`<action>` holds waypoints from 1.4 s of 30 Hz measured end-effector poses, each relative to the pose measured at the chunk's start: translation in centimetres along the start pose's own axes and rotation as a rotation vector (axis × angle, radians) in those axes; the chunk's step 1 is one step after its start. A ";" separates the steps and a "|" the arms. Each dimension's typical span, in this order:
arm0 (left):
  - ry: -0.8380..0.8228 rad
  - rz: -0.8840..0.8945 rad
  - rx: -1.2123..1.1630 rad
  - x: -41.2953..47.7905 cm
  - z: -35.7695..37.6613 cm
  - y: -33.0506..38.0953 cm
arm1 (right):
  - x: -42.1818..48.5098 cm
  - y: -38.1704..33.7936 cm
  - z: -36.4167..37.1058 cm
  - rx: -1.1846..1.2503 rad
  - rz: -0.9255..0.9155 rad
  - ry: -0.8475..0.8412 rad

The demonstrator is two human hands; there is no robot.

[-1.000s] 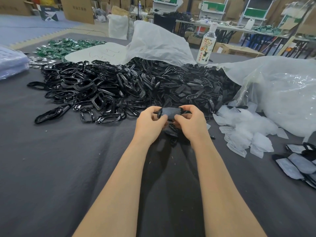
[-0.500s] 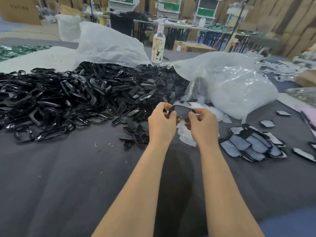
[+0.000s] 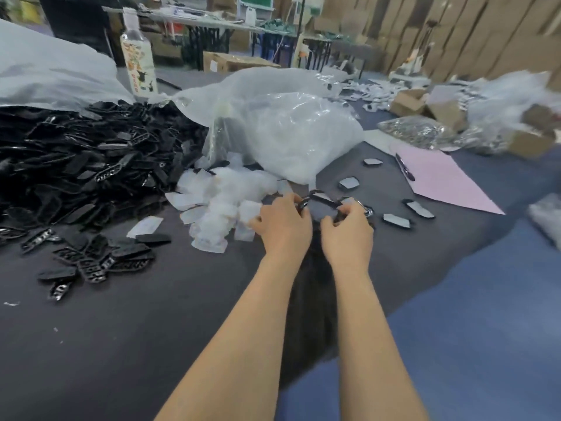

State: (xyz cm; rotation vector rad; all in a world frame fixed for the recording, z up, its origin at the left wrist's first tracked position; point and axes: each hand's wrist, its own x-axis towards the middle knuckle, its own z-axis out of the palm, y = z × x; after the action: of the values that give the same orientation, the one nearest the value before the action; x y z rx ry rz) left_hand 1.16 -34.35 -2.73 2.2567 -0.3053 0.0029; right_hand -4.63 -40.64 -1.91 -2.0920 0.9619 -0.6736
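Item in hand: black glossy oblong plastic frame w/ dark flat insert (image 3: 321, 205), held just above the dark grey table cloth (image 3: 151, 329), right of centre. Long axis runs approx. left-right across the view, right end dipped slightly; flat face appears turned up toward the camera, detail blurred. Item sits between the two hands at fingertip level, beyond the knuckles. Left hand (image 3: 285, 223): fingers curled, pinching the item's left end. Right hand (image 3: 347, 233): fingers curled, gripping the right end; thumb position cannot be made out. Adjacent: pile of small white translucent pouches (image 3: 224, 202) just left of left hand; clear plastic bag (image 3: 288, 138) behind; heap of black plastic parts (image 3: 76, 165) far left; grey-faced finished pieces (image 3: 396, 220) scattered to the right; pink paper sheet (image 3: 440, 177) w/ dark pen (image 3: 405, 167) on it, further right.
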 end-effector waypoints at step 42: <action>0.975 -0.481 -0.610 -5.7 -25.7 -22.8 | -22.4 -17.3 21.9 -0.257 -0.763 -0.596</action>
State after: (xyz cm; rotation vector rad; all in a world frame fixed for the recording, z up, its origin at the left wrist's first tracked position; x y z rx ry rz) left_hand 3.23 0.36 -3.79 1.4480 0.6687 0.6417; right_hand 4.71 -6.23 -4.94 -2.6666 -0.1125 -0.2308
